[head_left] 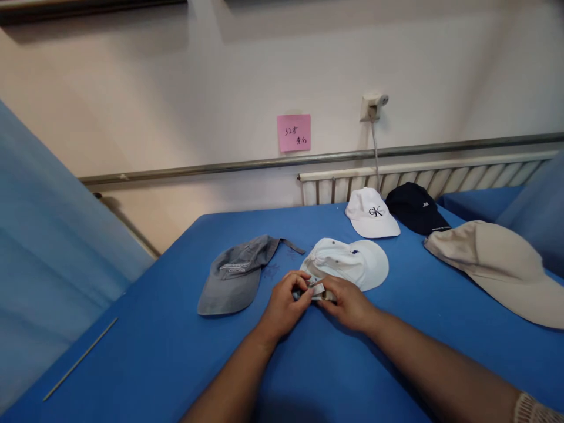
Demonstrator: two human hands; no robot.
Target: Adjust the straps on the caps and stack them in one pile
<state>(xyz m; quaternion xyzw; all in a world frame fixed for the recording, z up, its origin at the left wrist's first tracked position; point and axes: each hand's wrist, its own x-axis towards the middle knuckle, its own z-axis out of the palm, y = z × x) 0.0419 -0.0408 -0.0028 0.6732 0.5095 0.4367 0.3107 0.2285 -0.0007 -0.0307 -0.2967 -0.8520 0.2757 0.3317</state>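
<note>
A white baseball cap (pixel 341 261) with a small navy emblem lies on the blue table, its brim to the right. At its near edge, my left hand (pixel 284 302) pinches the back strap with thumb and forefinger. My right hand (pixel 348 301) is closed on the other side of the same strap. A small white tag or strap end (pixel 318 289) shows between the fingers; the fastening itself is mostly hidden. Left of my hands rests a grey cap (pixel 238 273), brim toward me, with its strap stretched out to the right.
A white cap with dark letters (pixel 372 212), a black cap (pixel 414 207) and a large beige cap (pixel 506 264) sit at the right. A thin stick (pixel 81 358) lies at the table's left. Behind are a rail (pixel 229 166), a radiator (pixel 324 189) and a plugged-in socket (pixel 371 109); curtains hang both sides.
</note>
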